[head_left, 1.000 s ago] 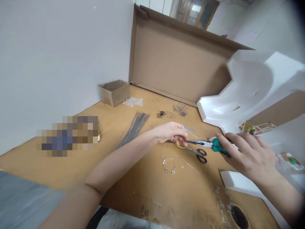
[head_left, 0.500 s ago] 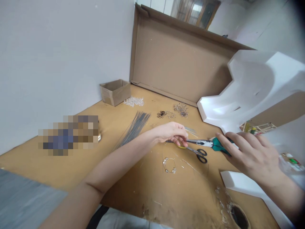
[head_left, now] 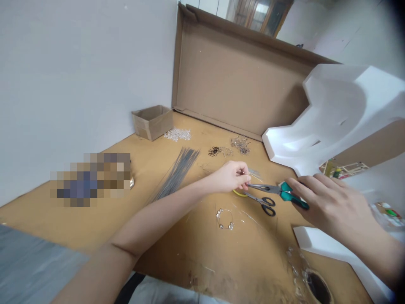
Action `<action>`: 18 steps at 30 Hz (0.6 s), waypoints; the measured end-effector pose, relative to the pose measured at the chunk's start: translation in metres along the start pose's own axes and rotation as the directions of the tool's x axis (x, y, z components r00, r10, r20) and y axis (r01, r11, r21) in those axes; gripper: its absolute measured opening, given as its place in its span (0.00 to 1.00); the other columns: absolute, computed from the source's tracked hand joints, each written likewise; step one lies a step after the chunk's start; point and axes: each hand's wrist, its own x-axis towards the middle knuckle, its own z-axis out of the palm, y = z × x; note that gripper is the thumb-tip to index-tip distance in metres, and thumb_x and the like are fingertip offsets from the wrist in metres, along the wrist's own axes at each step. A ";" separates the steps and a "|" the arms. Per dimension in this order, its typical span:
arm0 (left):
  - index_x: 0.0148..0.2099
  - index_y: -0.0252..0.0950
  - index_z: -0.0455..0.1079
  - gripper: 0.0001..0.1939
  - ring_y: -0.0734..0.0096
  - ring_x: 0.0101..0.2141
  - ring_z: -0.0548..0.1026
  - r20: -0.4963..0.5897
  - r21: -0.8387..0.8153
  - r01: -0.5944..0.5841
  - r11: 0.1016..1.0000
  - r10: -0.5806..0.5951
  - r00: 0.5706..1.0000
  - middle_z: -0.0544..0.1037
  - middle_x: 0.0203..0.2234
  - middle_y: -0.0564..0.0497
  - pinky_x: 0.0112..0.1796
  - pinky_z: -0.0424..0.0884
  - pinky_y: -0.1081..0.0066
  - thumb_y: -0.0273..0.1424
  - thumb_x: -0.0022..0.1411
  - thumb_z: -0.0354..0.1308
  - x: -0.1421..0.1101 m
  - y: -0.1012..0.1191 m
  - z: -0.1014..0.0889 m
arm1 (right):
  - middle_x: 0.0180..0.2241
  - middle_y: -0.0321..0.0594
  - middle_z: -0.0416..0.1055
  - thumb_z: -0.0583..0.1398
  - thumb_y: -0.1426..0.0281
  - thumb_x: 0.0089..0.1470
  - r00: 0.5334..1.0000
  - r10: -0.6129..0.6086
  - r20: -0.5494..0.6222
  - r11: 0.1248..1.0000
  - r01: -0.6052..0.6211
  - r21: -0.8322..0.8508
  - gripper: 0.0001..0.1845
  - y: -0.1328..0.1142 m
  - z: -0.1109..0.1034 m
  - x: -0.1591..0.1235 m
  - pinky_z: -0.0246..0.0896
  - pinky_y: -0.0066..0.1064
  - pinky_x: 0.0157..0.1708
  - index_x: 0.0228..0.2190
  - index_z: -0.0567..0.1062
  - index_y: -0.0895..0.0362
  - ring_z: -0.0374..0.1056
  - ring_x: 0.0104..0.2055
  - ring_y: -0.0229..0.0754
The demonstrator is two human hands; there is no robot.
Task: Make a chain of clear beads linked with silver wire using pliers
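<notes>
My right hand (head_left: 330, 204) is wrapped round long-nose pliers (head_left: 286, 192) with teal handles, their jaws pointing left. The plier tips meet the fingertips of my left hand (head_left: 230, 176), which is closed in a pinch. A thin wire (head_left: 243, 172) shows at those fingers; most of it is hidden. Just below, scissors (head_left: 267, 206) with black handles lie on the table, near a yellow ring-shaped thing (head_left: 239, 193) partly behind my left hand. Closer to me rests a wire loop with clear beads (head_left: 230, 226).
A bundle of grey wires (head_left: 179, 173) lies left of centre. Behind it are clear beads (head_left: 177, 134), a small cardboard box (head_left: 152, 123) and piles of small metal pieces (head_left: 240, 145). White foam (head_left: 335, 97) stands at right. A hole (head_left: 318, 287) opens in the table's near right.
My left hand has rolled and its fingers have curled in more, shifting slightly right. The pliers have turned a little in my right hand, and their handles look further apart.
</notes>
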 end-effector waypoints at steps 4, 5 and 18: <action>0.30 0.34 0.63 0.05 0.77 0.25 0.71 -0.067 0.311 -0.123 0.943 0.150 0.986 0.72 0.23 0.53 0.27 0.64 0.76 0.30 0.57 0.51 -0.009 0.003 0.008 | 0.24 0.35 0.71 0.56 0.70 0.45 0.961 0.139 0.240 0.987 -0.153 0.041 0.12 -0.004 -0.008 0.005 0.45 0.30 0.21 0.35 0.74 0.52 0.65 0.24 0.40; 0.30 0.34 0.64 0.05 0.77 0.25 0.69 -0.068 0.390 -0.145 0.909 0.185 0.980 0.72 0.22 0.54 0.26 0.63 0.76 0.30 0.57 0.50 -0.010 0.004 0.009 | 0.24 0.35 0.71 0.57 0.70 0.43 0.944 0.168 0.283 0.980 -0.191 0.057 0.13 -0.005 -0.010 0.005 0.44 0.29 0.20 0.34 0.74 0.51 0.65 0.23 0.40; 0.31 0.33 0.70 0.11 0.79 0.26 0.67 -0.015 0.353 -0.174 0.919 0.192 0.981 0.71 0.27 0.52 0.27 0.62 0.77 0.37 0.55 0.54 -0.003 0.005 -0.004 | 0.27 0.33 0.75 0.54 0.67 0.43 0.822 0.292 0.488 0.934 -0.354 0.038 0.18 0.000 -0.014 0.000 0.51 0.30 0.19 0.38 0.73 0.44 0.69 0.23 0.45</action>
